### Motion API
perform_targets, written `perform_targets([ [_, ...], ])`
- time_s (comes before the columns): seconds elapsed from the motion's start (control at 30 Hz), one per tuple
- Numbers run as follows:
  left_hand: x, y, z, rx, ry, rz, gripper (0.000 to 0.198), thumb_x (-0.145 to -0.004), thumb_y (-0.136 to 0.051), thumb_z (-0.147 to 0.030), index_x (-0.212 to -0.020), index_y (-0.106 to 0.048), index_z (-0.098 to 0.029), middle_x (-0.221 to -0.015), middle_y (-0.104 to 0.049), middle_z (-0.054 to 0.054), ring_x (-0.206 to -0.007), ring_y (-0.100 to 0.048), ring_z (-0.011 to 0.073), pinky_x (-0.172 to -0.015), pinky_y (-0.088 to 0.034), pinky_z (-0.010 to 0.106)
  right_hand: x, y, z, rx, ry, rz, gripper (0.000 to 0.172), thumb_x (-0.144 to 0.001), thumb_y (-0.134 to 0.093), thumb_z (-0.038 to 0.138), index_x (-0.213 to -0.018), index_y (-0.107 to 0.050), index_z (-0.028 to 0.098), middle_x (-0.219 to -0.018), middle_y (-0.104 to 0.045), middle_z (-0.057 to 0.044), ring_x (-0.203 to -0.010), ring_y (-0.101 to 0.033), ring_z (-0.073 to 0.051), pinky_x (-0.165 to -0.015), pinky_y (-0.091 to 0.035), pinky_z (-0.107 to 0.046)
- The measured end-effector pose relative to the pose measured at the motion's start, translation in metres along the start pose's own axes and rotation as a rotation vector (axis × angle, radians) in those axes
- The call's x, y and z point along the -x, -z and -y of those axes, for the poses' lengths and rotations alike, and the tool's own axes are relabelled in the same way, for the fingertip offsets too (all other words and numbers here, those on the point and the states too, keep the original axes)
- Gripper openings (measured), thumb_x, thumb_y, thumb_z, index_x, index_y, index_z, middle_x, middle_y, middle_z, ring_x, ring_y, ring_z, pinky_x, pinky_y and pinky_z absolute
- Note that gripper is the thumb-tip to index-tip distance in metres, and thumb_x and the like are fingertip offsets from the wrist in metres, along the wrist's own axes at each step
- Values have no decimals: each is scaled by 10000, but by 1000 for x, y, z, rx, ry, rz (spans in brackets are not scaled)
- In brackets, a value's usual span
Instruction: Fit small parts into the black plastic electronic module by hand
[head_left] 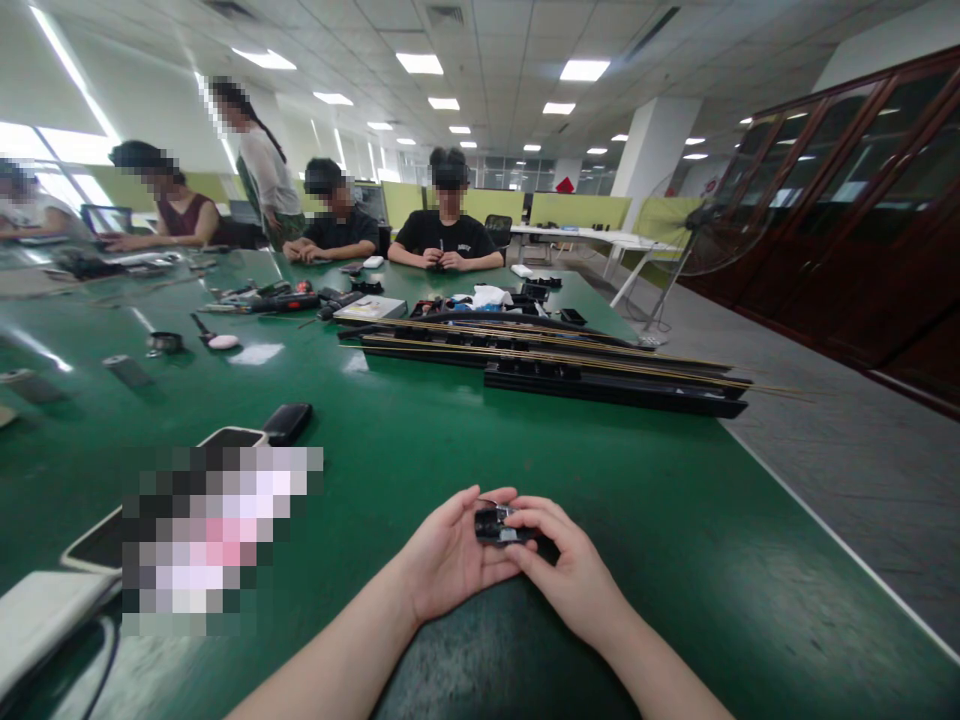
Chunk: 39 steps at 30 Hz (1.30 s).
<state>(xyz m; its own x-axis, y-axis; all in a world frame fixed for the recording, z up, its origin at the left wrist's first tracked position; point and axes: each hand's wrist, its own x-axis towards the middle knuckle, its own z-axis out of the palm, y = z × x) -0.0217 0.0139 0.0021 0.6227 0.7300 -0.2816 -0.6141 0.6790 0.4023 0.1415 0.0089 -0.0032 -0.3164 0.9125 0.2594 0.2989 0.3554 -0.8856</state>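
My left hand point(448, 556) and my right hand point(568, 568) meet just above the green table point(660, 500), near its front edge. Together they pinch a small black part point(496, 525) with a bit of metal on it. The fingers of both hands curl round it. What the part is I cannot make out.
Long black rails point(555, 365) with thin rods lie across the table's middle. A phone point(225, 440) and a small black case point(286, 422) lie to my left. Several people sit at the far end with tools and small parts. The table's right edge borders a grey floor.
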Motion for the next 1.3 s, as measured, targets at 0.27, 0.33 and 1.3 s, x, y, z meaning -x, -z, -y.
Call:
perform_targets([
  [0.27,-1,1,-1,5,4,-26,324,-825,-421,-372,-1062,-524,-176,-972,-640,87,-795,-628,193,-851,-374,354,0,0,-5,-55,-41,-44,186,-721,-593,189,-898,-615,241,-1089,-564,-62,-1014,-535,-211,-856,-436,-354],
  [0.33,-1,1,-1,-5,11,-36,328,-822,-425,-377,-1069,-518,-181,-972,-638,89,-800,-629,196,-844,-379,352,-1,0,-6,-79,-51,-57,178,-722,-593,196,-894,-616,237,-1087,-565,-65,-986,-548,-209,-821,-454,-344],
  [1.3,1,-3,-1,-56,23,-64,395,-815,-417,-397,-1107,-476,-138,-983,-631,143,-898,-612,272,-838,-362,372,-7,6,-16,-565,-299,-396,269,-662,-677,369,-861,-594,207,-837,-660,-26,-817,-596,-168,-721,-452,-291],
])
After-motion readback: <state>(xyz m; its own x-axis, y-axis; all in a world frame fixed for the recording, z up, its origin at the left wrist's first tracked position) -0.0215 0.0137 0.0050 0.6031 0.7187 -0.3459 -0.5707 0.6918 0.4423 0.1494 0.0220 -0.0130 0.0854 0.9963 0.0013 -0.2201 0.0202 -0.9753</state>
